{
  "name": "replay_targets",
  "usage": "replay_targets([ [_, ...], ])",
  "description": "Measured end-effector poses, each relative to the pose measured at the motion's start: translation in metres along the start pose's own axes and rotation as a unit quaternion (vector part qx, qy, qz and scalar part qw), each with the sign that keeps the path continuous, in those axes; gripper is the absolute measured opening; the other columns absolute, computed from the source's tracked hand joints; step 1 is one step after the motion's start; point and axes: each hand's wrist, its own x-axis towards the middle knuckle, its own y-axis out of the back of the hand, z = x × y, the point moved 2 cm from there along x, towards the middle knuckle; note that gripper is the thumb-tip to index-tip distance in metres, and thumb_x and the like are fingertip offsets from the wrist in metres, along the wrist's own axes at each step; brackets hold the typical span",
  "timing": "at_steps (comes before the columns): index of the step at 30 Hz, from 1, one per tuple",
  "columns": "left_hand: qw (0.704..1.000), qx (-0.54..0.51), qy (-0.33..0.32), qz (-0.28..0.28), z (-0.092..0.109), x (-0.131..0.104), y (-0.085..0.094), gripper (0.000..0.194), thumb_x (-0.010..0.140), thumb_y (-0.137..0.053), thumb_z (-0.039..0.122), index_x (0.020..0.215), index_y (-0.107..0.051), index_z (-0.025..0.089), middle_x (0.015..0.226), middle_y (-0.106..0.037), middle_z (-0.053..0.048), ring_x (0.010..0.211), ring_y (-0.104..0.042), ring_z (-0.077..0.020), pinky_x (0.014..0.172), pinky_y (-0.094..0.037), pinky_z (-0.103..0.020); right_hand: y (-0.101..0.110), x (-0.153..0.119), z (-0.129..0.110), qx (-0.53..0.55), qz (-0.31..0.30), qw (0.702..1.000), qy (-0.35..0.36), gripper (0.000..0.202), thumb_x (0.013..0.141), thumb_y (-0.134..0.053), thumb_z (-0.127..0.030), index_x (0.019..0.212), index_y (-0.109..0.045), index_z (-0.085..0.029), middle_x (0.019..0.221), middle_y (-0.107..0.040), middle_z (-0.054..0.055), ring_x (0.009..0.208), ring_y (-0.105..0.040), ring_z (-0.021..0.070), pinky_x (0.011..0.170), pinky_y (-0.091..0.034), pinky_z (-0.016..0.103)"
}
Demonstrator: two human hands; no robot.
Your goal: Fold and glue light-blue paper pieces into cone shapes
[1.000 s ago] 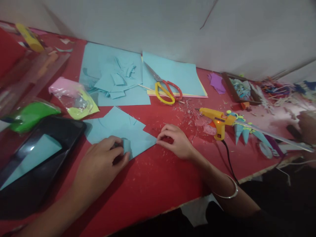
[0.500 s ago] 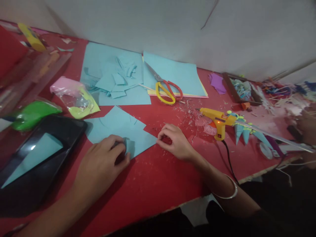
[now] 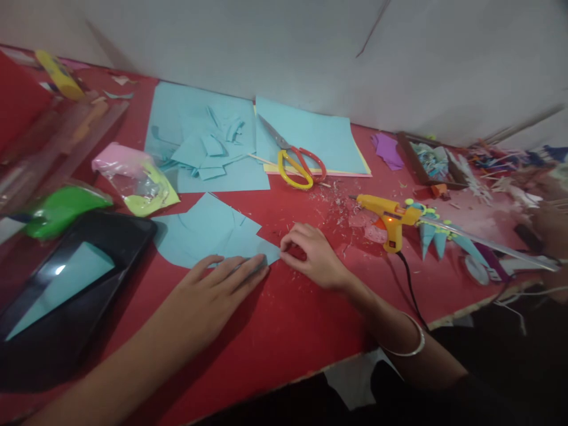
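Note:
A cut sheet of light blue paper (image 3: 199, 228) lies on the red tabletop in front of me. My left hand (image 3: 217, 296) rests on its near edge with the fingers stretched out flat, covering part of that edge. At the sheet's right tip, my right hand (image 3: 313, 254) pinches the paper corner between thumb and forefinger. To the left, a rolled blue paper cone (image 3: 64, 287) lies on a black glossy device (image 3: 110, 236). Scissors (image 3: 295, 163) with one yellow and one red handle lie beyond my hands, partly on stacked blue paper (image 3: 315, 133).
A yellow glue gun (image 3: 386, 219) with a lit orange light stands to the right, its black cord (image 3: 410, 290) hanging over the table edge. Blue scraps (image 3: 213, 148) lie at the back. A box (image 3: 432, 160) of scraps is back right. A person's hand (image 3: 552, 219) shows far right.
My left hand has gone from curled fingers around a folded-up edge of the paper to flat fingers farther right along it. My right hand keeps its pinch at the tip.

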Motion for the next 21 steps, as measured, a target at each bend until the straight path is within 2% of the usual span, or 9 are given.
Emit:
replay_targets([
  [5, 0.998, -0.048, 0.027, 0.003, 0.002, -0.018, 0.003, 0.061, 0.072, -0.030, -0.002, 0.125, -0.050, 0.021, 0.122, -0.061, 0.000, 0.095, -0.060, -0.0208, 0.079, -0.038, -0.036, 0.000, 0.000, -0.001, 0.002, 0.000, 1.000, -0.010, 0.003, 0.082, -0.054, -0.022, 0.080, -0.055, -0.020, 0.082, -0.056, 0.001, 0.080, -0.051, 0.0150, 0.075, -0.036, 0.030],
  [14, 0.999, -0.025, 0.026, 0.017, 0.002, -0.040, 0.022, 0.064, 0.065, -0.033, -0.001, 0.122, -0.053, 0.022, 0.111, -0.068, -0.002, 0.085, -0.064, -0.0226, 0.072, -0.041, -0.040, 0.001, -0.002, 0.001, -0.001, 0.004, 1.000, 0.004, 0.006, 0.083, -0.050, -0.017, 0.082, -0.056, -0.019, 0.082, -0.056, 0.003, 0.077, -0.050, 0.0145, 0.073, -0.040, 0.029],
  [16, 0.999, -0.029, 0.025, 0.008, 0.003, -0.043, 0.020, 0.062, 0.065, -0.033, -0.001, 0.118, -0.055, 0.021, 0.112, -0.067, -0.003, 0.087, -0.064, -0.0227, 0.074, -0.042, -0.040, 0.001, -0.005, -0.006, -0.043, 0.027, 0.998, 0.042, 0.013, 0.084, -0.047, -0.015, 0.088, -0.059, -0.019, 0.087, -0.056, 0.005, 0.081, -0.050, 0.0162, 0.074, -0.041, 0.029],
  [18, 0.999, -0.037, 0.033, -0.006, 0.003, -0.047, 0.016, 0.060, 0.065, -0.033, -0.001, 0.116, -0.058, 0.021, 0.115, -0.065, -0.004, 0.092, -0.063, -0.0232, 0.077, -0.043, -0.041, -0.002, -0.009, -0.018, -0.101, 0.037, 0.986, 0.127, 0.020, 0.086, -0.045, -0.016, 0.096, -0.062, -0.021, 0.097, -0.056, 0.007, 0.089, -0.048, 0.0188, 0.079, -0.041, 0.032],
  [21, 0.997, -0.059, 0.047, -0.020, 0.001, -0.054, 0.009, 0.058, 0.068, -0.033, 0.001, 0.115, -0.059, 0.024, 0.119, -0.063, -0.003, 0.099, -0.062, -0.0243, 0.083, -0.043, -0.042, -0.009, -0.015, -0.034, -0.171, -0.013, 0.955, 0.241, 0.024, 0.089, -0.045, -0.026, 0.108, -0.061, -0.026, 0.113, -0.054, 0.008, 0.102, -0.045, 0.0225, 0.087, -0.040, 0.037],
])
